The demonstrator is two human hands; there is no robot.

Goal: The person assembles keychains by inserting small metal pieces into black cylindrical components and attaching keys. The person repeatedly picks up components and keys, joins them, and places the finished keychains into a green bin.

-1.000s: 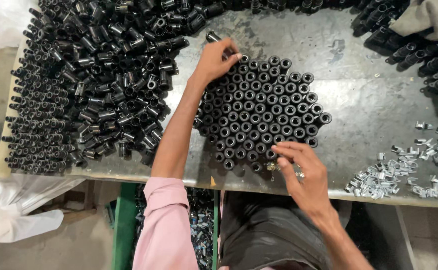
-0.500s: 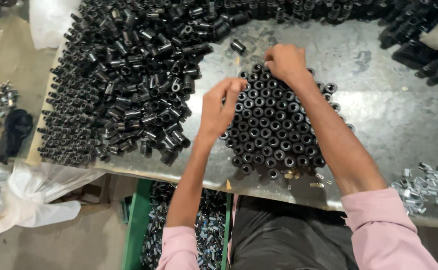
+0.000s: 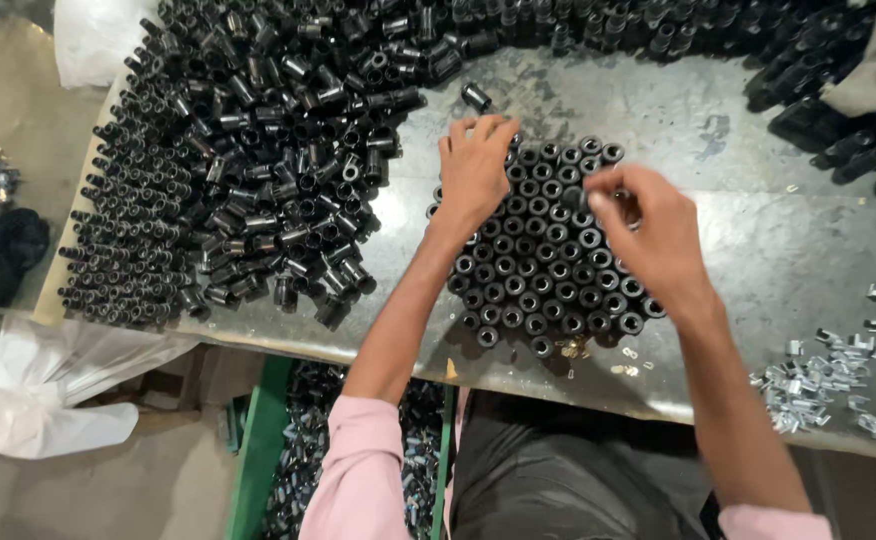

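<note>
The work in hand looks like packing short black tubes upright into a tight block (image 3: 548,255) on the metal table (image 3: 748,230). To do it well, each tube should stand on its end, hole up, pushed snug into a gap at the block's edge, so the honeycomb rows stay straight and no neighbour tips. One hand bracing the block while the other sets pieces seems the sound way.

The left hand (image 3: 476,172) lies palm down on the far left corner of the block, fingers (image 3: 488,130) spread slightly and flat, pressing on the tube tops; it grips nothing that I can see. The right hand (image 3: 648,225) hovers over the right side of the block, fingers curled in toward the thumb as if pinching something small, but what it has, if anything, is hidden by the fingers. Both forearms reach in from the near edge of the table, pink sleeves pushed up.

Left of the block lies a large loose heap of the same tubes (image 3: 238,160), one stray tube (image 3: 476,97) just beyond the block. Right of the block, near the table's edge, sits a scatter of small silvery clips (image 3: 828,375).
</note>
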